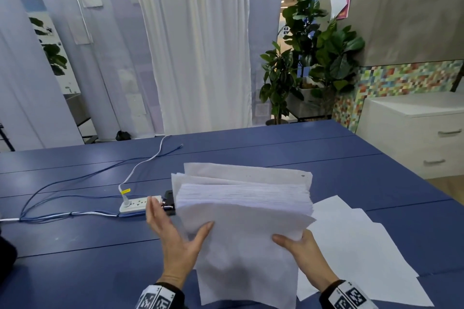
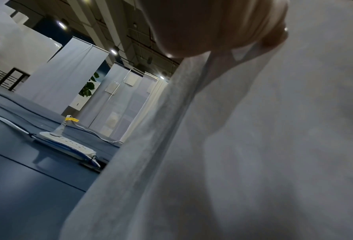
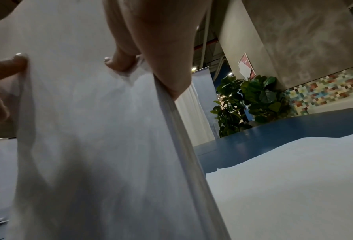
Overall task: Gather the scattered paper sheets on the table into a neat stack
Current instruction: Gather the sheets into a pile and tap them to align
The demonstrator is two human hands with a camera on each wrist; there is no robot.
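I hold a thick stack of white paper sheets (image 1: 246, 221) tilted up above the blue table (image 1: 75, 271), its top edges fanned and uneven. My right hand (image 1: 301, 251) grips the stack's lower right edge, thumb on the front and fingers curled behind, as the right wrist view shows (image 3: 161, 48). My left hand (image 1: 175, 236) lies along the stack's left edge with straight fingers and the thumb resting on the front sheet. In the left wrist view the stack (image 2: 253, 146) fills the right side. Loose white sheets (image 1: 356, 253) lie overlapping on the table to the right.
A white power strip (image 1: 133, 204) with blue and white cables and a small black device (image 1: 169, 202) lie just left of the stack. A white drawer cabinet (image 1: 414, 133) stands off the table's right side, with potted plants (image 1: 313, 63) beyond the far edge.
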